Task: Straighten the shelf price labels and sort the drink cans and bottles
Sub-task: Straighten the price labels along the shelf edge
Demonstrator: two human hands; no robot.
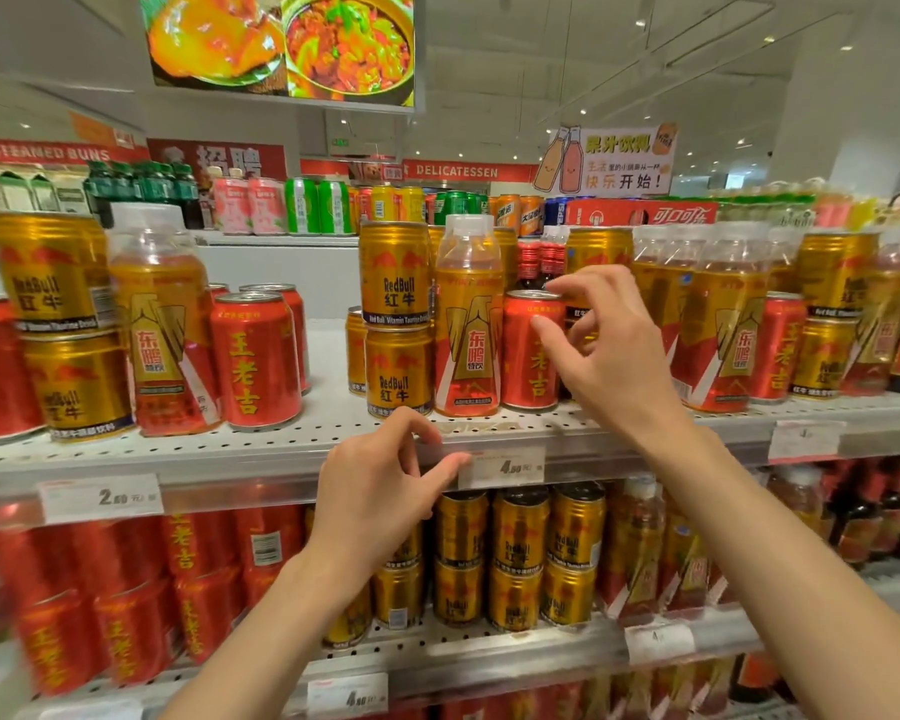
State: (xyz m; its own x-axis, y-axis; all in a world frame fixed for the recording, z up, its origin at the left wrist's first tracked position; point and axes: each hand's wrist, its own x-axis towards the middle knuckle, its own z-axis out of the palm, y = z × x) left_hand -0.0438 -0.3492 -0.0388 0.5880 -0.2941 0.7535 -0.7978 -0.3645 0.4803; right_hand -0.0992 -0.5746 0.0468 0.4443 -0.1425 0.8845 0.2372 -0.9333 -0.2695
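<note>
Nearest, the left hand (pixel 385 475) hovers with loosely curled, empty fingers, thumb touching the left end of the white rectangular price label (pixel 501 467), whose long axis runs along the shelf edge. Farther up, the right hand (pixel 601 345), fingers spread, reaches around the upright red aluminium can (pixel 528 356).

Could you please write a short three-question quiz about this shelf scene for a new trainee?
1. True or false: the right hand is at a red can.
2. What does the left hand touch with its fingers? A) a price label B) a bottle cap
3. What stands directly left of that red can?

Key: 1. True. 2. A, the price label. 3. An orange bottle.
</note>
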